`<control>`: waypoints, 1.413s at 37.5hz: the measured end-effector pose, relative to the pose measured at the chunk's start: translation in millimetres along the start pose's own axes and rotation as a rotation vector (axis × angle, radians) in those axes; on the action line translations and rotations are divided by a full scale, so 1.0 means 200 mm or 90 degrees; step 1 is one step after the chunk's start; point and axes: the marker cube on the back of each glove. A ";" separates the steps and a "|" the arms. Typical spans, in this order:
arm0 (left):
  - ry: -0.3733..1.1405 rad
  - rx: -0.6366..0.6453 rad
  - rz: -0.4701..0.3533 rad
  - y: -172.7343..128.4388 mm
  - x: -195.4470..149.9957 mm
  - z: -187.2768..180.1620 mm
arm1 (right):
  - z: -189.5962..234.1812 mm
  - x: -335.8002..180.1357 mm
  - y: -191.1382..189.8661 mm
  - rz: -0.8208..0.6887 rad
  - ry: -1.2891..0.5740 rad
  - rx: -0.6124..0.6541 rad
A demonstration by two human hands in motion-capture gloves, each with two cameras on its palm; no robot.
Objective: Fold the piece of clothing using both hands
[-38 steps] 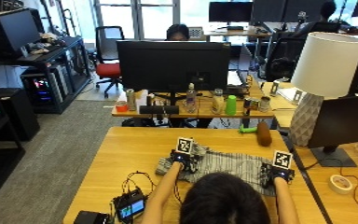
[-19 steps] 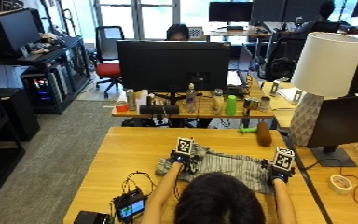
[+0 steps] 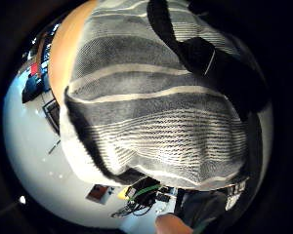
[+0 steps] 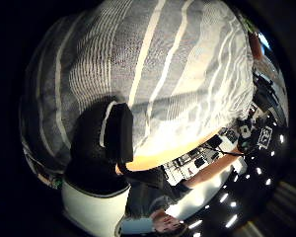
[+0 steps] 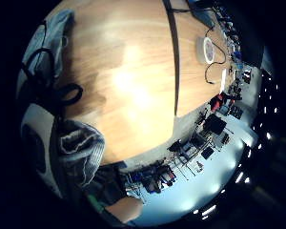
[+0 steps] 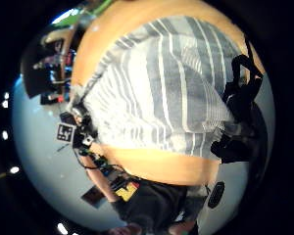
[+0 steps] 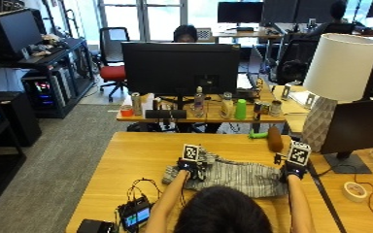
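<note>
A grey piece of clothing with pale stripes (image 7: pixel 241 175) lies bunched on the wooden table (image 7: pixel 135 155) in front of the person. My left hand (image 7: pixel 188 167) is at its left end. There a black finger (image 3: pixel 195 53) curls over the striped cloth (image 3: pixel 151 122), and the thumb (image 4: pixel 119 133) presses the cloth (image 4: pixel 177 64) from the other side. My right hand (image 7: pixel 293 170) is at the cloth's right end. Its fingers (image 6: pixel 237 122) curl round the edge of the cloth (image 6: pixel 166 93), and a gathered fold (image 5: pixel 78 148) sits beside that palm.
A brown bottle (image 7: pixel 274 138) and a green object (image 7: pixel 258 136) stand just beyond the clothing. A lamp (image 7: pixel 332 82) and a monitor's foot (image 7: pixel 343 165) are at the right, with a tape roll (image 7: pixel 353 191) nearer. A small screen device with cables (image 7: pixel 135 214) sits near left.
My right hand has moved a little away from the person, keeping the cloth's right edge. The left hand has stayed about where it was.
</note>
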 end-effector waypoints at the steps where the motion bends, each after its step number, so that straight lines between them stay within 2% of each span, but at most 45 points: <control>1: 0.004 0.009 0.009 -0.01 0.00 0.00 | -0.03 -0.01 -0.05 -0.006 0.000 0.021; 4: 0.018 0.024 0.041 -0.01 0.00 0.00 | -0.13 -0.05 -0.31 -0.037 0.010 0.103; 6: 0.024 0.034 0.049 -0.01 0.00 0.00 | -0.21 -0.10 -0.35 -0.050 0.023 0.141; 10: 0.032 0.042 0.040 -0.01 -0.01 0.00 | -0.36 -0.24 -0.26 -0.062 0.053 0.165; 17: 0.061 0.018 0.057 0.01 -0.03 0.00 | -0.59 -0.65 -0.03 -0.082 0.129 0.175; 21: 0.083 0.034 0.054 0.02 -0.05 -0.01 | -0.62 -0.84 0.10 -0.091 0.171 0.132; 23: 0.093 0.037 0.046 0.06 -0.07 -0.03 | -0.62 -0.93 0.16 -0.093 0.202 0.109; 28: 0.100 0.087 0.017 0.22 -0.16 -0.14 | -0.65 -1.09 0.15 -0.067 0.293 0.186; 33: 0.085 0.156 -0.065 0.41 -0.31 -0.27 | -0.66 -1.21 0.18 -0.025 0.320 0.170; 36: 0.071 0.192 -0.093 0.54 -0.44 -0.34 | -0.67 -1.37 0.22 -0.046 0.316 0.189; 38: 0.076 0.199 -0.103 0.52 -0.55 -0.37 | -0.66 -1.50 0.23 -0.077 0.306 0.205; 42: 0.098 0.158 -0.125 0.44 -0.72 -0.36 | -0.60 -1.74 0.30 -0.127 0.298 0.228; 44: 0.094 0.128 -0.137 0.51 -0.78 -0.33 | -0.56 -1.84 0.45 -0.162 0.295 0.252; 46: 0.078 0.061 -0.155 0.62 -0.83 -0.28 | -0.48 -1.97 0.58 -0.221 0.285 0.271; 47: 0.066 0.061 -0.170 0.65 -0.87 -0.27 | -0.42 -2.04 0.61 -0.254 0.276 0.270; 51: 0.025 0.214 -0.203 0.65 -1.00 -0.27 | -0.18 -2.27 0.69 -0.356 0.217 0.181; 53: 0.020 0.244 -0.207 0.68 -1.05 -0.28 | -0.08 -2.35 0.73 -0.393 0.172 0.115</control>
